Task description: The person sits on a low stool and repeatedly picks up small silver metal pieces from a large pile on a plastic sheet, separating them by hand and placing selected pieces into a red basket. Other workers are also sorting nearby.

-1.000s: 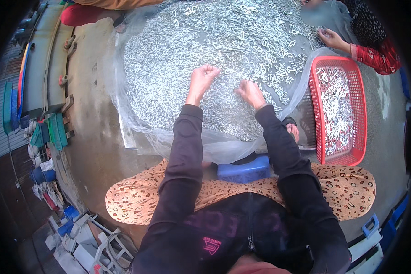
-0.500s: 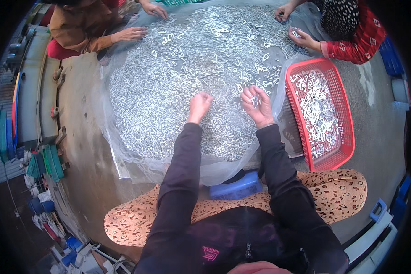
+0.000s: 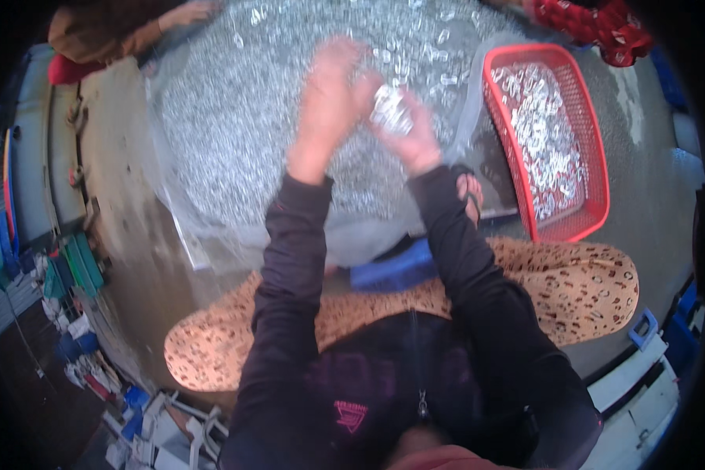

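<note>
A broad heap of tiny silvery pieces (image 3: 235,125), possibly small fish, lies on pale mesh netting (image 3: 345,244) before me. Pale loop-shaped pieces (image 3: 431,53) are scattered over its far right part. My right hand (image 3: 417,142) is raised above the heap, its palm cupped around a cluster of whitish loop-shaped pieces (image 3: 390,110). Close beside it on the left is my left hand (image 3: 329,102). Motion smears its fingers, so I cannot tell whether they hold anything. To the right, a red plastic basket (image 3: 599,157) contains many white loop-shaped pieces (image 3: 544,141).
Across the heap are a person's brown sleeve (image 3: 133,39) at left and another person's red patterned sleeve (image 3: 603,27) at right. A blue plastic object (image 3: 395,270) sits between my knees. A sandaled foot (image 3: 470,192) shows beside my right wrist. Green crates (image 3: 82,262) stand far left.
My hands have come together above the heap, the right moving leftward, and the cluster in its palm now shows plainly. The view has shifted, so the other people's hands are mostly out of sight.
</note>
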`<state>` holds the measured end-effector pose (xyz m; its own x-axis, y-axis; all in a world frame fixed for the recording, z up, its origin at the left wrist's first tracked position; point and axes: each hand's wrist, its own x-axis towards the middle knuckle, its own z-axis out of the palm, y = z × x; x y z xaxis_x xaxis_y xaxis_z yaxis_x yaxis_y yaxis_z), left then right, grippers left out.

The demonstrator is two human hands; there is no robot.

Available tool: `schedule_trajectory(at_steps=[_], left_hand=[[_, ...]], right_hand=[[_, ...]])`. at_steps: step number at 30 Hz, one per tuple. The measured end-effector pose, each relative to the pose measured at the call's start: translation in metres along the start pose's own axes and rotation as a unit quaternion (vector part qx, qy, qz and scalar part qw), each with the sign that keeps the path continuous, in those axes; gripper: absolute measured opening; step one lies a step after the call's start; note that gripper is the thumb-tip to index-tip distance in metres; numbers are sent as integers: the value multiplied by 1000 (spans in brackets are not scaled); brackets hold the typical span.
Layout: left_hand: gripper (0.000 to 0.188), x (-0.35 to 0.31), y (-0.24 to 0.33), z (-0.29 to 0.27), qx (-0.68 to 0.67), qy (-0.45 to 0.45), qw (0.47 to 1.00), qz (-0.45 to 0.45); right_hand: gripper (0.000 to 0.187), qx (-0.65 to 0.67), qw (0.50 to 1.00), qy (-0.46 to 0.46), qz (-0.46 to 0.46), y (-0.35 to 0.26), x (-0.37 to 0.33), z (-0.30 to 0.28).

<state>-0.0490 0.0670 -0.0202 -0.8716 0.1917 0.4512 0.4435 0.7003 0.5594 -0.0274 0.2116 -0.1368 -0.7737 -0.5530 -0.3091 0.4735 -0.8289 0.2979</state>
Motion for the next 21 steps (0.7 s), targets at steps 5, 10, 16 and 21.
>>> schedule_trajectory(at_steps=[5,10,16,21], left_hand=[[24,-17,-71,-53,7,45,969,-241],[21,-75,-128,-16,-13,-93,922,-376],[46,-128,-130,77,64,-193,948,-244],[23,-143,-108,72,-73,-272,941,-190]], right_hand=[[44,-307,895,-150,-286,-133,-79,75],[58,-537,627,261,-501,-245,-175,87],[98,-783,-49,502,-364,-257,-165,45],[62,-870,291,137,-374,-143,-43,55]])
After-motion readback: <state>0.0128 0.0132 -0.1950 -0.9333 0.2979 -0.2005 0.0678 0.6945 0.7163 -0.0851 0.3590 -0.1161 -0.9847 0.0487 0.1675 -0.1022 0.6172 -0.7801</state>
